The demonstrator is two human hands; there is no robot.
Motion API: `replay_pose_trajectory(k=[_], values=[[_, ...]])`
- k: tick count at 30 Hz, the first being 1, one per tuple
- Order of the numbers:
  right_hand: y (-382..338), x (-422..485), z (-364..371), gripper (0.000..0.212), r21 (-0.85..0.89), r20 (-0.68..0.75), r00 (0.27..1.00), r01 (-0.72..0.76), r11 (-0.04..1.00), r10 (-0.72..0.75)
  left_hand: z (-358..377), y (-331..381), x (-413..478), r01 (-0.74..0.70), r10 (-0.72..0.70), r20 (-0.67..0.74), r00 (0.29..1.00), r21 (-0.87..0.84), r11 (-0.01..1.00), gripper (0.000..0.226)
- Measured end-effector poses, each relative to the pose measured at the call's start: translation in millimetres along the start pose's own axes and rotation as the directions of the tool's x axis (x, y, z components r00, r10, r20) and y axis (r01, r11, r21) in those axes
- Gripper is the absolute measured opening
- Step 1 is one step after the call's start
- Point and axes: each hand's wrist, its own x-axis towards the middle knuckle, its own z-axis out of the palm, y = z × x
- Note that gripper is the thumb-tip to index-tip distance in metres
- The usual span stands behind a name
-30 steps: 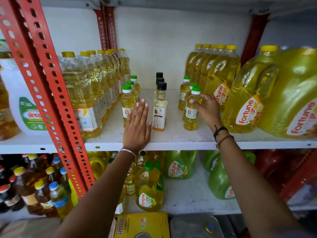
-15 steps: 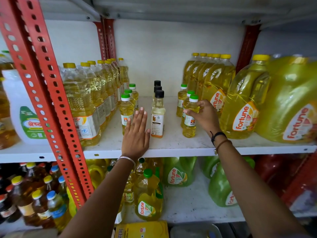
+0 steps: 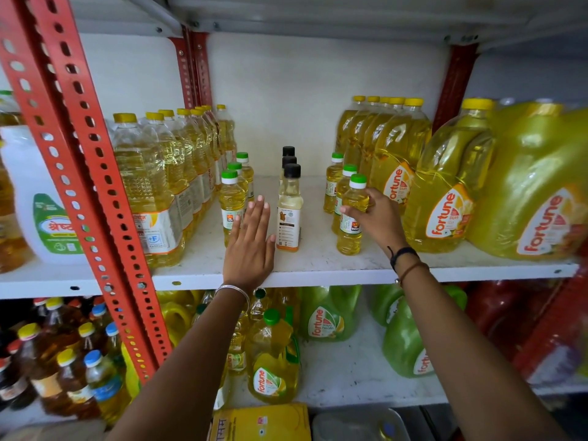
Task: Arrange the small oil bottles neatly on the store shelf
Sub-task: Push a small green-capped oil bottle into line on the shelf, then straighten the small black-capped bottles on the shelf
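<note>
- On white shelf (image 3: 318, 265), mid-level, three short rows of small oil bottles run front-to-back, all upright.
- Right row: 3 small btls w/ green caps, white collar, clear plastic, yellow oil. Front bottle (image 3: 351, 214) has a label w/ orange/dark logo low on the body; the two behind it (image 3: 334, 183) are partly hidden.
- Right hand (image 3: 378, 218) wraps that front bottle at mid-body, fingers curled on it from the right side, thumb in front; btl base sits on the shelf.
- Center row: 3 black-cap bottles, slimmer, paler oil. Front one (image 3: 289, 211) has a white/orange label w/ small print; the two behind show mostly caps.
- Left row: 3 green-cap btls, same type as right row. Front one (image 3: 232, 205) is partly covered by the left hand.
- Left hand (image 3: 249, 246) flat, fingers straight and together, holding nothing; it lies btwn left row and center row, thumb just beside the base of the black-cap front btl. Contact w/ either btl: can't tell.
- Silver bangle (image 3: 232, 289) on left wrist; dark thread bands (image 3: 405, 256) on right wrist.
- Left of the small btls: rows of tall yellow-cap oil bottles (image 3: 149, 192).
- Right of them: big Fortune jugs (image 3: 445, 192) w/ yellow caps, close to the right hand.
- Red perforated upright (image 3: 89, 173) at left front.
- Lower shelf: green Fortune jugs (image 3: 327, 316), a yellow jug w/ green cap (image 3: 273, 358).
</note>
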Motion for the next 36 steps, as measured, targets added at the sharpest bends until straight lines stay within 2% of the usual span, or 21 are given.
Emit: replay_pose_trajectory(k=[5, 14, 19, 21, 23, 25, 27, 30, 33, 36], values=[[-4, -17, -10, 0.045, 0.046, 0.007, 1.000, 0.015, 0.999, -0.016, 0, 0, 0, 0.004, -0.004, 0.012, 1.000, 0.002, 1.000, 0.059], [-12, -38, -22, 0.042, 0.006, -0.023, 0.998, 0.058, 0.998, -0.058, 0, 1, 0, 0.012, -0.012, 0.022, 1.000, 0.006, 1.000, 0.059], [-11, -41, -22, 0.056, -0.033, -0.028, 0.999, 0.034, 0.999, -0.035, -1, 1, 0, 0.002, -0.002, 0.022, 1.000, -0.010, 1.000, 0.059], [-13, -48, -20, 0.072, -0.039, -0.100, 0.994, 0.048, 0.998, -0.052, -3, 0, 1, 0.012, -0.012, 0.011, 1.000, -0.021, 1.000, 0.059], [-19, -58, -17, 0.080, -0.040, -0.241, 0.964, 0.101, 0.994, -0.108, -5, -3, -1, 0.036, -0.036, -0.002, 0.999, -0.019, 0.999, 0.059], [-33, -65, -13, 0.068, -0.033, -0.374, 0.898, 0.237, 0.971, -0.232, -9, -10, -2, 0.046, -0.046, -0.018, 0.999, 0.008, 0.999, 0.059], [-47, -66, -4, 0.052, -0.029, -0.406, 0.856, 0.337, 0.941, -0.319, -14, -22, -2, 0.025, -0.025, -0.006, 1.000, 0.037, 0.999, 0.059], [-69, -56, 32, 0.040, 0.100, -0.287, 0.907, 0.350, 0.932, -0.309, -21, -44, -6, 0.018, -0.017, -0.013, 1.000, 0.068, 0.998, 0.059], [-71, -37, 58, 0.041, 0.196, -0.101, 0.978, 0.197, 0.961, -0.180, -20, -41, -9, 0.011, -0.011, -0.012, 1.000, 0.046, 0.999, 0.059], [-70, -16, 77, 0.047, 0.234, 0.056, 0.996, 0.059, 0.970, -0.074, -19, -40, -10, -0.001, 0.001, -0.004, 1.000, 0.038, 0.999, 0.060]])
